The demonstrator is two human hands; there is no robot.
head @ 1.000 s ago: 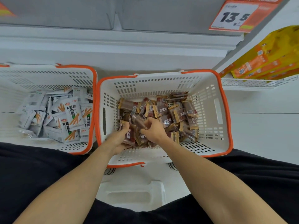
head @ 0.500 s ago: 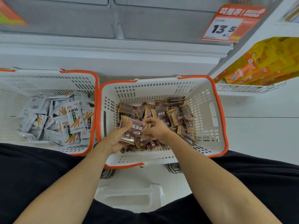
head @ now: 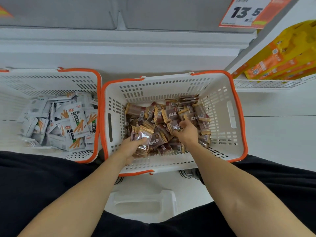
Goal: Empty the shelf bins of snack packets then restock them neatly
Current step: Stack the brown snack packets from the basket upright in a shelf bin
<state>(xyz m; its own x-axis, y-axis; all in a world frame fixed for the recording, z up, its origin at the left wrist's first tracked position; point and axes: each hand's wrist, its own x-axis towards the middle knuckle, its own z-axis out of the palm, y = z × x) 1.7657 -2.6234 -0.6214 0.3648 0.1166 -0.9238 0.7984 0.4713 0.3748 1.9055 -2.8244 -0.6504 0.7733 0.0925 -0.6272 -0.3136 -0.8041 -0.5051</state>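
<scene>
A white basket with an orange rim [head: 236, 117] stands in front of me, holding a heap of brown snack packets [head: 171, 115]. My left hand [head: 131, 147] grips a small stack of these brown packets [head: 142, 139] near the basket's front left. My right hand [head: 187, 132] is over the heap, its fingers pinching one brown packet [head: 176, 126]. A second white basket [head: 51, 79] to the left holds several white and green snack packets [head: 75, 118]. Two grey shelf bins [head: 119, 12] sit on the shelf above.
An orange price tag reading 13.5 [head: 246, 11] hangs at the top right. Yellow and orange boxes [head: 282, 57] fill a wire shelf on the right. A white step stool [head: 143, 204] is between my legs, on the white floor.
My hands have separated: the left keeps the stack of brown packets at the front left, while the right has reached further right into the heap and taken hold of another packet.
</scene>
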